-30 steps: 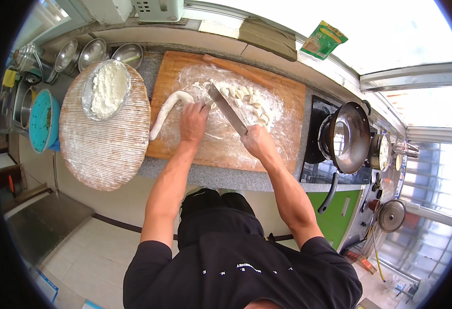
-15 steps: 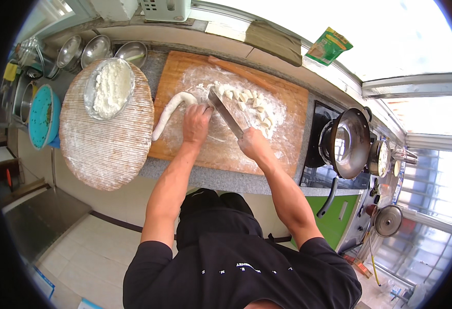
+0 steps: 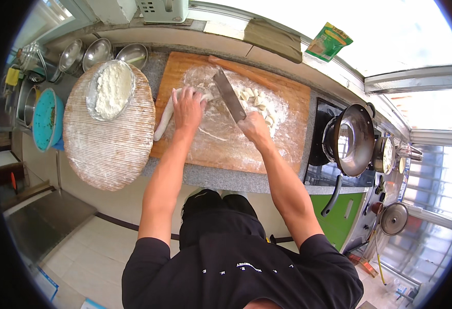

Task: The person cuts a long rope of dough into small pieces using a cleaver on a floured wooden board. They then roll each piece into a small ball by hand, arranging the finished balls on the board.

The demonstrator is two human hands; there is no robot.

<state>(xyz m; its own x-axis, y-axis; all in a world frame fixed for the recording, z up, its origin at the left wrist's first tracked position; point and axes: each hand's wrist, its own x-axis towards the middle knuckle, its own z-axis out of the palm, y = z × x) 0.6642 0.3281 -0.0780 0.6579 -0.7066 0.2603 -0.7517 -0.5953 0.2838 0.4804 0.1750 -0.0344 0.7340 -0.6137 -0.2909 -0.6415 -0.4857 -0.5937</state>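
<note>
My right hand (image 3: 253, 124) grips the handle of a cleaver (image 3: 229, 96), its broad blade slanting up and left over the floured board. On the left part of the board lies a bent rope of white dough (image 3: 163, 122). My left hand (image 3: 189, 105) rests over the upper end of this rope with its fingers stretched out, hiding part of it. A short length of dough shows just right of the fingertips. To the right of the blade are several small cut dough pieces (image 3: 259, 101), some hidden behind the cleaver.
A wooden cutting board (image 3: 226, 157) carries a rolling pin (image 3: 244, 72) along its far edge. On the left, a round ribbed tray (image 3: 107, 154) holds a bowl of flour (image 3: 111, 90); a turquoise basin (image 3: 48, 118) stands beyond. A wok (image 3: 354, 139) sits on the stove at right.
My left hand has shifted slightly left, its bent fingers now spread over the dough rope. The cleaver has moved right and up, away from the left hand, and now covers some cut pieces.
</note>
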